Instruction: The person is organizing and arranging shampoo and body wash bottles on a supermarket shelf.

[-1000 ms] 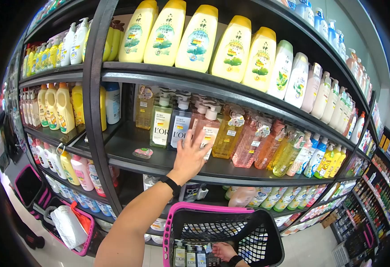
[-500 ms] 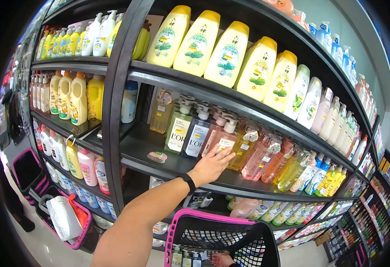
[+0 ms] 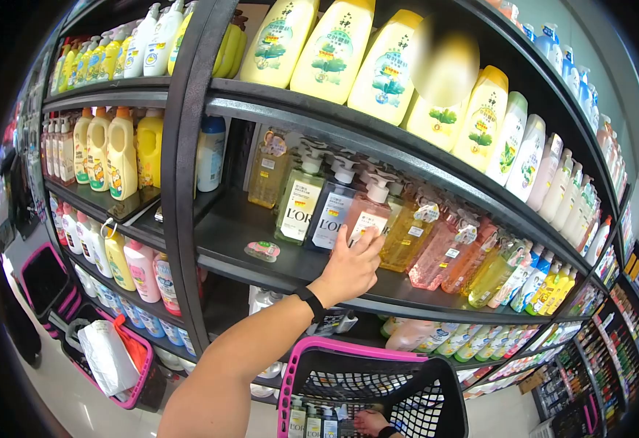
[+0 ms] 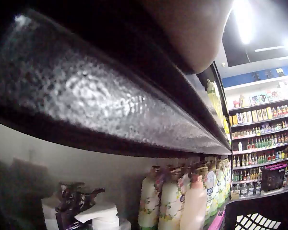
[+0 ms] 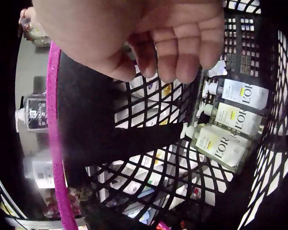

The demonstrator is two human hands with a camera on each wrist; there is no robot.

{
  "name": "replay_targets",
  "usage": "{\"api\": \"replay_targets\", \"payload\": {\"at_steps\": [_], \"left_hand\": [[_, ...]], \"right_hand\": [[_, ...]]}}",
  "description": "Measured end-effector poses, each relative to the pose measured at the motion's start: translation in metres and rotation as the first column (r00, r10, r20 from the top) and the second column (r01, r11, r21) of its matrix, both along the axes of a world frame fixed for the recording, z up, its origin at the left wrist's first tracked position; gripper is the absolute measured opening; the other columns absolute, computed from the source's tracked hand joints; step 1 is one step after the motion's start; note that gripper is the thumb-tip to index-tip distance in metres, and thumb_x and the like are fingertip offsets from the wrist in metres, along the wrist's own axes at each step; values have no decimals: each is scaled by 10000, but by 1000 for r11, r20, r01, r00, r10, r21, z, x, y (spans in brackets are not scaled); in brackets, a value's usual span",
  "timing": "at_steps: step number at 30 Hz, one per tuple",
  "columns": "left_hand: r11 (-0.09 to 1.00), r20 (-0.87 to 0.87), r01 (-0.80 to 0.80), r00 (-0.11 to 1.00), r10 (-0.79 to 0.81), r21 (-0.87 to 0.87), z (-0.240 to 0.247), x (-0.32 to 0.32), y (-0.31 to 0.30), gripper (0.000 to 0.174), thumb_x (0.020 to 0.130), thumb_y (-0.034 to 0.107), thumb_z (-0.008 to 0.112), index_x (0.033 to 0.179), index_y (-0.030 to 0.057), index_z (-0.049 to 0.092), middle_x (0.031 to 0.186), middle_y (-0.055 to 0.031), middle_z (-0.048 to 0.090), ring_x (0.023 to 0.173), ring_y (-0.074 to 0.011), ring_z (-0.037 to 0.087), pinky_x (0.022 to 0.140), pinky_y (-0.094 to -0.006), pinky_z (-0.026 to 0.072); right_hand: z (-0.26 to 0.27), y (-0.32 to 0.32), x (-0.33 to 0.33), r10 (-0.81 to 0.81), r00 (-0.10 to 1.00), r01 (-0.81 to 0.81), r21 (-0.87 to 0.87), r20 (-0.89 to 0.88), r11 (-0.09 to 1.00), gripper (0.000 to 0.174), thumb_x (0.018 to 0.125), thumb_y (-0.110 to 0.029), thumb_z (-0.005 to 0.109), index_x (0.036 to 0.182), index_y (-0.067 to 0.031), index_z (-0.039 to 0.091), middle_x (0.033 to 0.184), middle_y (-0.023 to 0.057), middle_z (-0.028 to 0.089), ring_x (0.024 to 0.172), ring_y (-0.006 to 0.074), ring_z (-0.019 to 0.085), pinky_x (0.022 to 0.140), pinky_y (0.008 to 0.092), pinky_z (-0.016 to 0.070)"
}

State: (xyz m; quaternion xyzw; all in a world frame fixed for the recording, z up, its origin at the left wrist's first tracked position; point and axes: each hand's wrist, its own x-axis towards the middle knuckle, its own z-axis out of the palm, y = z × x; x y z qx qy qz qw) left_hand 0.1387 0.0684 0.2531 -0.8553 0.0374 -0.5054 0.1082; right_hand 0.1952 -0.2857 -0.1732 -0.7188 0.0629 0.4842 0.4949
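Observation:
In the head view my left hand (image 3: 348, 269) reaches to the middle shelf, its fingers spread and bent around the lower front of a pink pump bottle (image 3: 369, 210). A dark blue pump bottle (image 3: 331, 212) stands just left of it, then a pale green pump bottle (image 3: 299, 201). My right hand (image 5: 175, 40) hangs inside a black shopping basket (image 5: 56, 115) with a pink rim, fingers loosely bent and holding nothing. Beside it in the basket lie three pump bottles: a bluish one (image 5: 244, 93), a greenish one (image 5: 237, 119) and a yellow-green one (image 5: 221, 146).
Amber bottles (image 3: 407, 233) and clear pink bottles (image 3: 440, 252) line the shelf to the right. Large yellow bottles (image 3: 334, 51) fill the shelf above. The metal shelf edge (image 4: 86, 103) runs close by my left wrist. Another basket (image 3: 133, 387) stands at the lower left.
My left hand has gone from spread fingers on the pink pump bottle's front to fingers bent around it. That bottle now sits closer to the blue one. My right hand stays in the basket.

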Motion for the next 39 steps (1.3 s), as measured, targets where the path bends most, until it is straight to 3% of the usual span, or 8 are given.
{"api": "replay_targets", "payload": {"at_steps": [7,9,13,17,18,26,35,39], "left_hand": [[999,24,34,999,-34,-15,0,-2,2,254,744,265,671,905,69,658,1350,-76,483,1347,-264,337,1000,-660,279],[999,22,41,999,-40,-21,1,-2,1,251,741,260,675,904,70,659,1357,-76,477,1343,-266,341,1003,-655,280],[991,153,126,981,-118,-46,1,-5,2,328,679,241,728,959,92,643,1326,-98,471,1281,-315,372,1023,-623,272],[984,235,158,963,-135,-83,0,-3,3,360,642,171,716,985,97,638,1223,-89,521,1119,-308,464,975,-514,348],[980,256,177,955,-148,-91,1,-5,3,351,633,143,697,977,101,639,1071,-63,547,1019,-278,499,910,-456,383],[983,82,170,983,-164,-75,-4,-11,15,122,715,193,657,708,114,565,681,-36,547,644,-228,605,577,-357,501],[989,-156,21,987,-43,-144,-3,-12,9,142,781,201,628,723,82,577,691,-73,616,638,-268,643,568,-403,525],[978,-204,-29,979,-14,-206,-3,-8,6,165,813,222,607,757,68,587,737,-114,648,666,-296,661,592,-428,533]], "right_hand": [[-3,9,-14,120,992,-121,-25,-47,992,239,897,-275,632,1058,-101,603,869,29,634,771,156,626,648,311,523],[66,27,-42,171,985,-167,-105,33,980,215,896,-270,633,1029,-103,612,856,27,636,755,149,623,635,300,522],[61,31,-39,209,978,-209,-128,-14,970,295,903,-317,603,1081,-82,588,918,49,636,809,172,627,712,345,533],[48,27,-35,233,973,-231,-116,6,966,300,905,-314,603,1100,-86,590,928,52,639,803,171,624,713,340,534],[50,27,-36,235,972,-232,-114,11,966,301,906,-315,604,1103,-88,591,931,52,640,805,170,624,714,340,534],[39,28,-33,286,958,-284,-112,2,952,249,911,-291,603,1068,-97,596,898,33,646,774,160,634,660,309,532],[47,30,-32,262,965,-260,-55,22,964,227,895,-312,610,1002,-112,615,873,-5,636,741,112,597,607,288,479],[48,33,-28,332,937,-331,-34,106,943,259,905,-291,614,1068,-91,602,880,45,633,787,181,648,655,323,531]]}}
